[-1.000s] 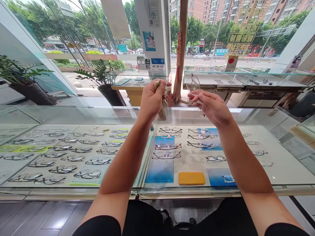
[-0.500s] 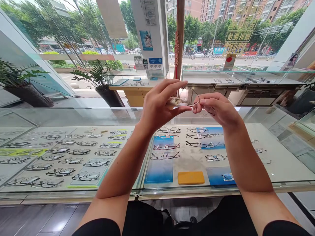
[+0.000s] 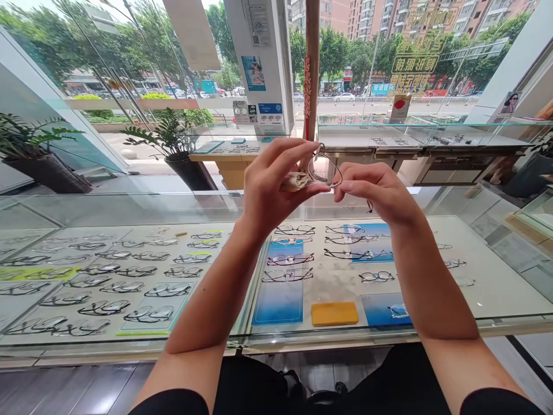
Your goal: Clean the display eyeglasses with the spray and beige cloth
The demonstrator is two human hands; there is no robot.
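A pair of thin-rimmed eyeglasses is held up in front of me, over the glass display case. My left hand has its thumb and fingertips at the top and bottom of one round rim. A crumpled whitish piece, perhaps a cloth or tissue, is tucked in that palm. With curled fingers and thumb, my right hand pinches the frame near its middle, and this hides most of the other rim. A dark tip of the frame shows below the right fingers.
Inside the case lie rows of eyeglasses, blue cards and a yellow case. Beyond stand another counter, a potted plant and a wooden post, before windows facing the street.
The eyeglasses have turned, so the near rim looks narrower and more tilted. Both hands have shifted slightly left, and the view has moved a little.
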